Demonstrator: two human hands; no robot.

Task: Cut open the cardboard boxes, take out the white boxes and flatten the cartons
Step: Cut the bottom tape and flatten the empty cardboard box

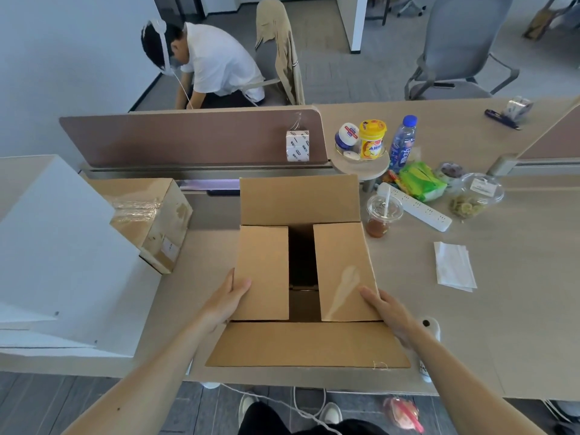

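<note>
An open cardboard carton (301,274) stands on the desk in front of me. Its far and near long flaps are folded outward, and its two side flaps lie partly over a dark opening. My left hand (227,298) holds the left side of the carton, thumb on the left flap. My right hand (387,310) holds the right side, thumb on the right flap. A second, taped carton (153,219) leans tilted at the left. Large white boxes (59,255) are stacked at the far left. The inside of the open carton looks dark; I cannot tell what it holds.
A plastic cup with a straw (383,215), a white power strip (417,206), snack bags, bottles and jars crowd the right of the desk (502,324). A white tissue packet (453,266) lies right. A tape roll (297,146) hangs on the brown divider. Another person sits beyond it.
</note>
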